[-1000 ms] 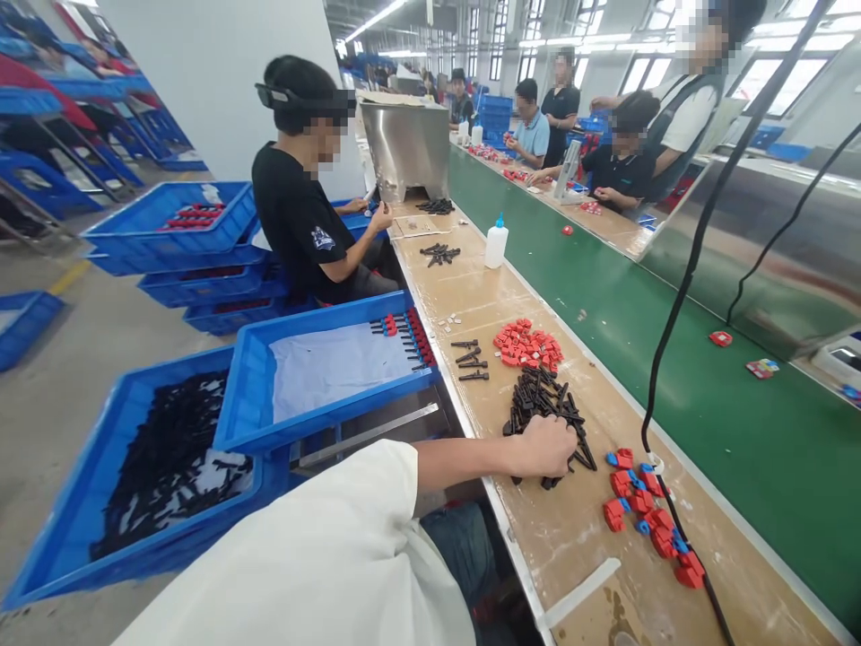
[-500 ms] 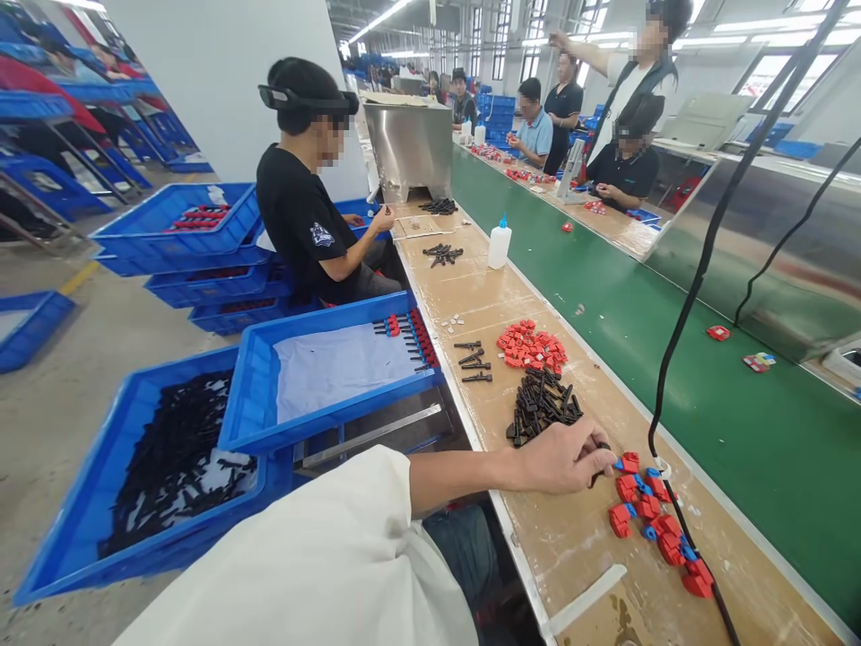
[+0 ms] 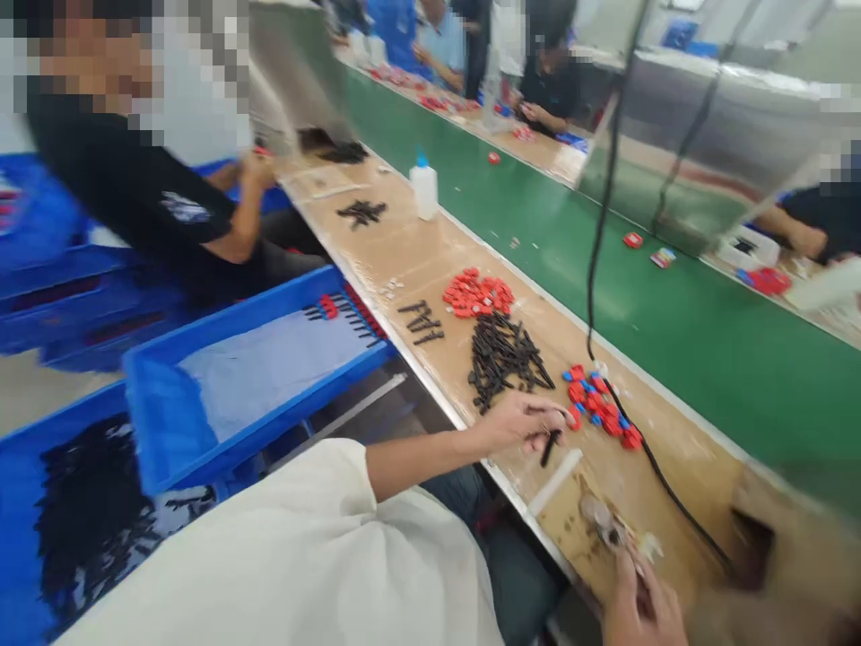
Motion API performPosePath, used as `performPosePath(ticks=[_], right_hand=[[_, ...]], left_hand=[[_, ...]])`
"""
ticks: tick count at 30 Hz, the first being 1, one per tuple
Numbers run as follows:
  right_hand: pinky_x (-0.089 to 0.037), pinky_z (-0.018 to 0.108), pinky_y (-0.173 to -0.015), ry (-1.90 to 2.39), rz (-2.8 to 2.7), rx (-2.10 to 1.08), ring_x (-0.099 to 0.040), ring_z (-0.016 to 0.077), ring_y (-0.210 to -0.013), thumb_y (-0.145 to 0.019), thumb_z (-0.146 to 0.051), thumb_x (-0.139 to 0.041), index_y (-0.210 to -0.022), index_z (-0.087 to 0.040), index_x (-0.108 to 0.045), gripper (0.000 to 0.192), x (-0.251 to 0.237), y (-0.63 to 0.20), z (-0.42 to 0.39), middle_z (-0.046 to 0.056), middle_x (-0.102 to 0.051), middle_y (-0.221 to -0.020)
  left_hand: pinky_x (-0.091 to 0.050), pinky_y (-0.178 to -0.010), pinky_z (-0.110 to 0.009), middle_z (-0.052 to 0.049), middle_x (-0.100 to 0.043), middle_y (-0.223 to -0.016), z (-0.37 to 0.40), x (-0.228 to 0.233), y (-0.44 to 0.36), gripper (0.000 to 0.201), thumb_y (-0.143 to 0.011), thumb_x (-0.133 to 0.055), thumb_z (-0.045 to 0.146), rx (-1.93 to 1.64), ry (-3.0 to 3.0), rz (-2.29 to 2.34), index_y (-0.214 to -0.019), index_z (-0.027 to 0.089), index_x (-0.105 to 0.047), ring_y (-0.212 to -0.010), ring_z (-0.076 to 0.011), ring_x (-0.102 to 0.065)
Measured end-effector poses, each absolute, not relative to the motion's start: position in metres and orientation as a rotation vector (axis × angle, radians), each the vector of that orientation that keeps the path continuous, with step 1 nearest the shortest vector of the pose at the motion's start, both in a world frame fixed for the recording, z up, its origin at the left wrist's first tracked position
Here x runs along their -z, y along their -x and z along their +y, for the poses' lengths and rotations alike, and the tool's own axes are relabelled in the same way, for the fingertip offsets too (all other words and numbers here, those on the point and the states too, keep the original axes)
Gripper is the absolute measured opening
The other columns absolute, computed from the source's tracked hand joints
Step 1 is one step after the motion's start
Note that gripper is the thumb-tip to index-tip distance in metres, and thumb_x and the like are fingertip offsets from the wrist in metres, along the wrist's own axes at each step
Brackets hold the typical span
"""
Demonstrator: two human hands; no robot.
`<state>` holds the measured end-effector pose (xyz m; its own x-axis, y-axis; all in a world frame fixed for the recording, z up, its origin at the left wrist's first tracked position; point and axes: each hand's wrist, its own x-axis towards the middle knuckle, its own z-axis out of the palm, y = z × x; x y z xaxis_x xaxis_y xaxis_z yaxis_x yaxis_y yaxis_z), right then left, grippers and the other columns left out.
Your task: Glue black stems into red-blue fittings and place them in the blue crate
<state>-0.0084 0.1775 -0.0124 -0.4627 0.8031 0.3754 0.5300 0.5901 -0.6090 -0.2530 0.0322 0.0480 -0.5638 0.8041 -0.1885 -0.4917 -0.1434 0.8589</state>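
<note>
Head view: the left hand (image 3: 517, 423) pinches a black part (image 3: 550, 451) over the bench (image 3: 440, 240) (right hand (image 3: 642, 599), grip unclear), red pieces (image 3: 328, 307) lining the left tray's (image 3: 152, 422) far end, a black pile (image 3: 503, 359) apparently remaining.

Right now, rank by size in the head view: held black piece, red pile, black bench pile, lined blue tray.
1. Lined blue tray
2. Black bench pile
3. Red pile
4. Black piece in the left hand
</note>
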Motion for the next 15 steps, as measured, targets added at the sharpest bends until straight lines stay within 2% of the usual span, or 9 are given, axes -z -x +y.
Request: performPosePath(ticks=[2,7,11,15], right_hand=[[-0.049,0.032,-0.069,1.064,-2.13,-0.612,-0.062,0.0198,-0.071,-0.085,-0.068,-0.057,-0.085,-0.018,-0.075,0.053,0.011,0.005,0.166,0.01,-0.07,-0.082],[-0.046,0.028,-0.062,1.211,-2.015,-0.747,-0.059,0.0164,-0.065,-0.085,-0.062,-0.059,-0.087,-0.014,-0.075,0.051,0.01,0.006,0.159,0.01,-0.069,-0.081],[-0.049,0.029,-0.064,1.278,-1.96,-0.818,-0.06,0.0165,-0.065,-0.085,-0.058,-0.058,-0.094,-0.013,-0.074,0.048,0.011,0.004,0.158,0.01,-0.07,-0.086],[-0.049,0.03,-0.066,1.27,-2.023,-0.755,-0.061,0.017,-0.066,-0.086,-0.057,-0.055,-0.093,-0.013,-0.074,0.048,0.011,0.004,0.162,0.011,-0.07,-0.086]], left_hand=[[-0.035,-0.041,-0.017,-0.005,-0.071,-0.075,0.03,-0.044,0.247,0.075,-0.06,-0.079,0.07,-1.834,-0.37,1.202,-0.103,0.009,-0.074,-0.045,-0.0033,-0.048],[-0.04,-0.045,-0.015,-0.006,-0.072,-0.079,0.027,-0.037,0.235,0.07,-0.063,-0.083,0.063,-1.77,-0.352,1.121,-0.108,0.009,-0.074,-0.05,-0.0032,-0.051],[-0.043,-0.05,-0.016,-0.008,-0.072,-0.082,0.028,-0.033,0.226,0.071,-0.065,-0.083,0.061,-1.726,-0.355,1.059,-0.111,0.007,-0.072,-0.055,-0.0047,-0.055],[-0.045,-0.054,-0.017,-0.009,-0.072,-0.086,0.03,-0.024,0.218,0.071,-0.064,-0.084,0.06,-1.67,-0.347,1.012,-0.11,0.007,-0.071,-0.058,-0.0053,-0.057]])
